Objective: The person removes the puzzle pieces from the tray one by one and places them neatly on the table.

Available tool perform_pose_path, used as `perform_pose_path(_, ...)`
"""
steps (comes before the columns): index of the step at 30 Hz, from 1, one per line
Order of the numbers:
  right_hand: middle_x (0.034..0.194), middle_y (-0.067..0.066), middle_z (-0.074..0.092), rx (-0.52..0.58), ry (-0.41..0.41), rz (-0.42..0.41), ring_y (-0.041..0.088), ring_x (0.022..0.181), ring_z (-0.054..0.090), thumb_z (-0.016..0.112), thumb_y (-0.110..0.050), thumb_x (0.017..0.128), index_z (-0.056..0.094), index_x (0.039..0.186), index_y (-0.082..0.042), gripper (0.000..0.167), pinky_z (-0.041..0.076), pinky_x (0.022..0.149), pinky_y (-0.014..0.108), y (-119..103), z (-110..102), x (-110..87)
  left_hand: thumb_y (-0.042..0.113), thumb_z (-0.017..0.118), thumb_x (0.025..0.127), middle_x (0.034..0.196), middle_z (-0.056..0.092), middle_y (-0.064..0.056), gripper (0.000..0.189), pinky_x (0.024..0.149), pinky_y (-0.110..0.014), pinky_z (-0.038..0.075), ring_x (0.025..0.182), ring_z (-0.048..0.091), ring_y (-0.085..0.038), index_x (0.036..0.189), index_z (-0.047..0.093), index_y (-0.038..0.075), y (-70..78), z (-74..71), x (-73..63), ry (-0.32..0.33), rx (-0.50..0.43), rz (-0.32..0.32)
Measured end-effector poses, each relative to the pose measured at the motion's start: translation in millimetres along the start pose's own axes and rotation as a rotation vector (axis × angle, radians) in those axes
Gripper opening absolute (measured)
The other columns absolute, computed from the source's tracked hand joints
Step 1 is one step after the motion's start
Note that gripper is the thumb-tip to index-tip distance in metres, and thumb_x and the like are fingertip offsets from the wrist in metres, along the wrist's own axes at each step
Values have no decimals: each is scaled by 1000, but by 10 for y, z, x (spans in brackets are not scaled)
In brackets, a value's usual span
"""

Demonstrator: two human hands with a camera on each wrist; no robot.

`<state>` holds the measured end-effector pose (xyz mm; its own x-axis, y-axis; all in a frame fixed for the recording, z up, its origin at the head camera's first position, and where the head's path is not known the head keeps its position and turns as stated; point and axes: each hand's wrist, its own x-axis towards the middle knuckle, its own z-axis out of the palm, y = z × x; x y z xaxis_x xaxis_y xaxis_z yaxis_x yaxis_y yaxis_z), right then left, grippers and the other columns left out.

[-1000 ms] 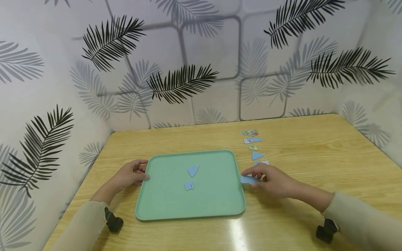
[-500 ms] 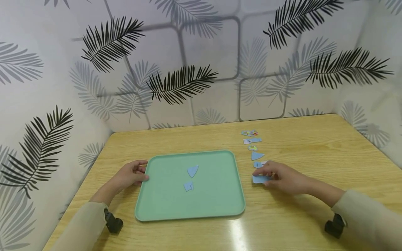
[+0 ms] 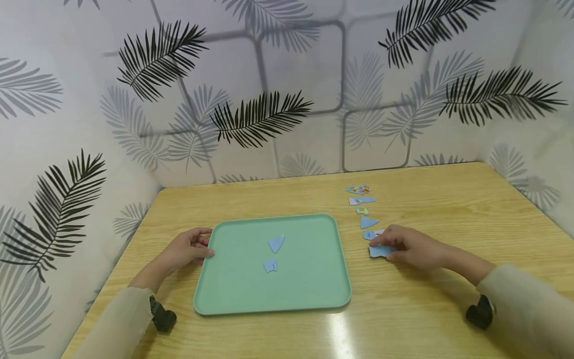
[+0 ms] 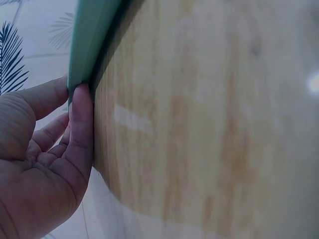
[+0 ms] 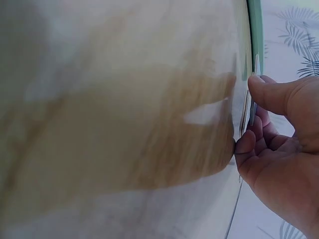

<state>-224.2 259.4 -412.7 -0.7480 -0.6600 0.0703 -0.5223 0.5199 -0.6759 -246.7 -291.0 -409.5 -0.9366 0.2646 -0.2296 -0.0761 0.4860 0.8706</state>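
Note:
My left hand (image 3: 186, 248) pinches the left rim of a green tray (image 3: 305, 286) between thumb and fingers; the left wrist view shows the hand (image 4: 45, 164) at that rim. On the tray lie a pointed blue puzzle piece (image 3: 276, 243) and a smaller blue piece (image 3: 270, 266) with a dark mark. Right of the tray, my right hand (image 3: 414, 248) holds a flat light-blue puzzle piece (image 3: 379, 251) between thumb and fingers, low at the table. In the right wrist view this piece appears nearly edge-on beside the thumb (image 5: 271, 94).
A column of pieces runs away from the right hand: a blue-and-white piece (image 3: 369, 235), a blue triangle (image 3: 369, 222), a small yellow-green piece (image 3: 361, 211), a long blue one (image 3: 361, 200) and a multicoloured one (image 3: 358, 189). A patterned wall (image 3: 305, 144) borders the wooden table (image 3: 448, 214).
My right hand has moved right, away from the tray's edge, carrying the light-blue puzzle piece to the near end of the column. The left hand and tray have stayed put.

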Motion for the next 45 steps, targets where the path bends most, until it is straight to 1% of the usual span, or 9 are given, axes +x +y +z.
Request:
perform_pose_path(5,106,2,56,8,-8,-4,14,88,49,68,-3,90,66,123,-8,34,43,74,23,17,-42,5,3,68,90,109,51,-18,67,73,-35,56,88,56,-21,146,32,-5,15,4,-3,1,1,1)
perform_pose_path(11,106,3,56,22,-26,17,15,87,47,68,-2,90,65,124,-7,35,42,72,24,34,-65,30,4,68,91,110,52,-18,67,72,-35,55,89,56,-21,147,32,-5,4,2,4,1,-1,1)
perform_pose_path(19,101,1,55,-29,-37,12,16,84,45,67,-3,90,66,124,-7,34,41,71,24,37,-76,76,5,68,90,112,54,-18,68,73,-35,56,90,57,-20,147,32,-5,-20,-3,18,6,15,0)
perform_pose_path(26,100,1,54,-29,-41,39,16,85,44,67,-5,91,66,124,-7,33,40,71,24,27,-76,90,5,69,90,112,54,-18,68,72,-35,56,89,57,-20,147,33,-5,-7,6,4,8,11,-3)
perform_pose_path(35,98,2,54,-16,-41,36,16,85,45,68,-3,89,66,124,-6,35,41,72,24,48,-70,99,6,69,90,111,54,-17,67,74,-34,55,90,57,-21,146,34,-3,-1,5,-6,20,13,-22)
perform_pose_path(42,100,2,55,-14,-42,46,17,86,46,67,-2,89,66,124,-6,35,42,74,24,41,-73,98,6,69,90,113,53,-20,69,73,-34,55,90,57,-21,147,32,-4,9,11,-14,7,11,0)
perform_pose_path(45,98,2,55,-24,-38,54,18,85,46,67,-1,89,66,124,-6,35,41,73,25,33,-75,100,6,69,90,113,53,-20,69,72,-34,55,90,57,-20,147,32,-4,14,16,-13,10,7,0)
